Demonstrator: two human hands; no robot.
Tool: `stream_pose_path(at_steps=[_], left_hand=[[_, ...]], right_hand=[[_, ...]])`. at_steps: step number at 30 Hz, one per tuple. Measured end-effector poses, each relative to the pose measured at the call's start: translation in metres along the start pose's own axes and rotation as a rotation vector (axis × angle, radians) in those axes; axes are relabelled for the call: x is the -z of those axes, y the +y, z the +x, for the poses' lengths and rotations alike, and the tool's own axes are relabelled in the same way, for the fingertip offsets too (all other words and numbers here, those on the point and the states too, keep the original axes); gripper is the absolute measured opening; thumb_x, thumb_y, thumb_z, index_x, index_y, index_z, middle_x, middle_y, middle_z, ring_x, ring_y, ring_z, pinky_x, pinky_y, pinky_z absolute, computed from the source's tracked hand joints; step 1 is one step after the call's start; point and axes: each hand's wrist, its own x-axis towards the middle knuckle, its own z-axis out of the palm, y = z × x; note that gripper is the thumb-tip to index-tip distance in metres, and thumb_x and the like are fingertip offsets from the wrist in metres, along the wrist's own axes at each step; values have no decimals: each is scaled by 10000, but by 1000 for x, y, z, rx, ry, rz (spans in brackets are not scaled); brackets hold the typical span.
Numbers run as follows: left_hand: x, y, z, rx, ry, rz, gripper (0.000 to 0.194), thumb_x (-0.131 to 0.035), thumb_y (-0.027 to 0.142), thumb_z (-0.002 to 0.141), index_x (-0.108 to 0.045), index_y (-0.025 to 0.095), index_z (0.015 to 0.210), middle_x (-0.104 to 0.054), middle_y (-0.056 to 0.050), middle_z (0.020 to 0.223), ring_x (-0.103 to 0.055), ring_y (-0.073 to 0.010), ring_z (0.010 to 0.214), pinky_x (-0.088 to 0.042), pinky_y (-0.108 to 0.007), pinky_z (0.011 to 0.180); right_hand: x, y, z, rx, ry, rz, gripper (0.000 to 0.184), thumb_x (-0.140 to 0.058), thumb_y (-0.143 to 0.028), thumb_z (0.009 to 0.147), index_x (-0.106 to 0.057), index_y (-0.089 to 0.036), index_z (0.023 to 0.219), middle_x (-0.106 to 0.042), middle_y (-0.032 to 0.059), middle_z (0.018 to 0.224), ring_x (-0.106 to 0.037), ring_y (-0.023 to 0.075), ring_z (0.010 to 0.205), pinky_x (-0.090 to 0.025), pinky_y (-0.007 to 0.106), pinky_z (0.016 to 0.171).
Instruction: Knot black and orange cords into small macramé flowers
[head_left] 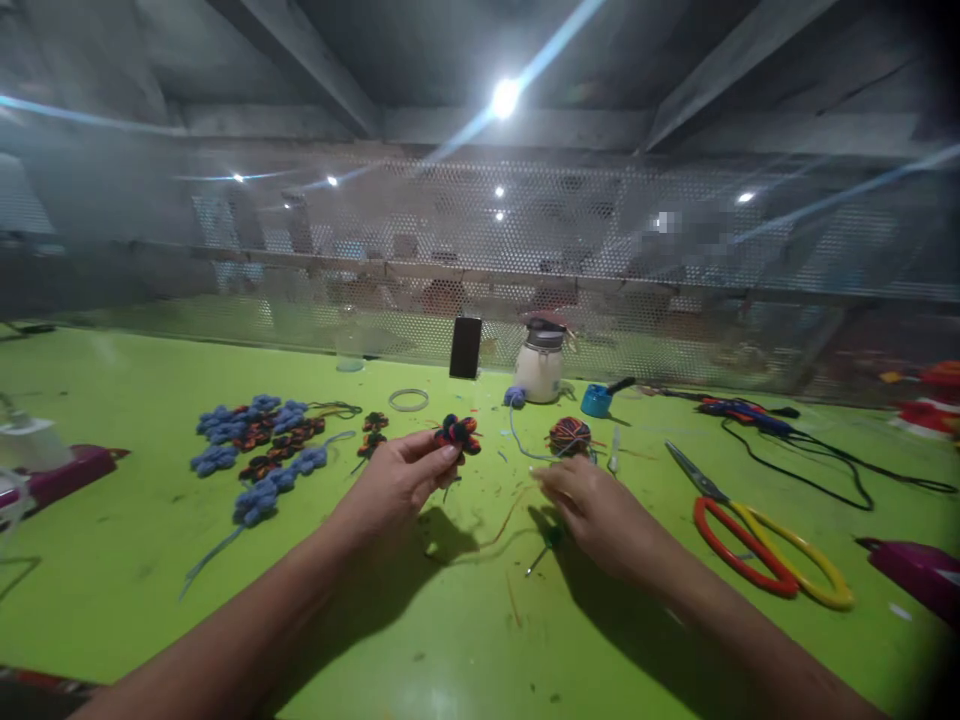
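Pinched between thumb and fingers of a left hand [397, 478], a dark, multicolored yarn flower [459, 432] is held above a lime-green table [420, 650]. The right hand [604, 508], fingers bent, hovers near a ball of yarn [570, 436]; whether it grips the loose orange strand [513, 511] at its fingertips cannot be told in the blur. Blue yarn flowers [256, 503] lie to the left, open scissors [694, 470] to the right.

Before a perforated screen [420, 215], a dark, phone-like rectangle [466, 348] stood upright, with a pale, dark-lidded jug [539, 372] to its right; a thin ring [409, 390] lay nearer; a bright lamp [505, 98] shone overhead.
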Motion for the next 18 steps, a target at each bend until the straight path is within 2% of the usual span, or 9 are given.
stream_pose_path(at_steps=[2,4,5,7,9,11,14,18], left_hand=[[-2,0,-1,6,13,-19,231,-730,192,648,-677,163,871,-643,-56,842,-507,-123,727,-362,-239,640],[-3,-2,-2,29,9,-1,229,-747,184,620,-669,160,835,-646,-52,806,-506,-122,683,-343,-241,596],[-4,-3,-3,48,-10,22,225,-751,188,615,-666,153,820,-645,-53,785,-504,-122,664,-333,-242,581],[-5,-7,-4,95,-83,79,218,-751,208,617,-670,133,805,-638,-59,748,-496,-122,639,-321,-246,569],[-8,-11,-6,140,-161,120,204,-745,226,627,-678,122,790,-629,-60,727,-487,-121,630,-318,-248,571],[-10,-13,-8,172,-196,133,178,-739,232,633,-676,122,758,-618,-52,712,-475,-115,620,-316,-247,573],[-16,-13,-12,220,-186,94,152,-736,220,630,-659,122,716,-602,-37,689,-462,-102,600,-309,-241,572],[-22,-8,-15,272,-168,-51,127,-724,191,623,-641,120,688,-611,-46,725,-504,-124,654,-347,-257,630]], right_hand=[[3,7,4,-18,118,24,392,-527,-91,743,-594,-168,1121,-595,130,1083,-497,269,1020,-402,436,847],[8,2,4,-26,172,201,379,-539,-97,738,-604,-174,1103,-584,116,1131,-486,256,1077,-378,450,923],[10,-3,3,-46,159,329,311,-533,-138,772,-621,-183,1067,-598,102,1111,-513,236,1052,-396,436,917],[11,-17,1,-107,44,615,250,-528,-244,822,-626,-198,1047,-624,86,1058,-571,207,964,-452,400,853],[7,-30,-2,-166,-61,866,239,-580,-288,801,-635,-193,1013,-646,81,987,-595,192,896,-470,369,808],[0,-37,-4,-225,-97,1065,177,-645,-279,750,-655,-181,897,-657,64,883,-598,170,800,-474,330,743],[-8,-39,-7,-289,-98,1239,103,-692,-251,705,-639,-168,732,-623,17,697,-550,120,638,-443,274,631],[-10,-38,-10,-283,-123,1337,120,-687,-257,720,-621,-159,695,-585,-6,630,-505,94,588,-406,249,598]])
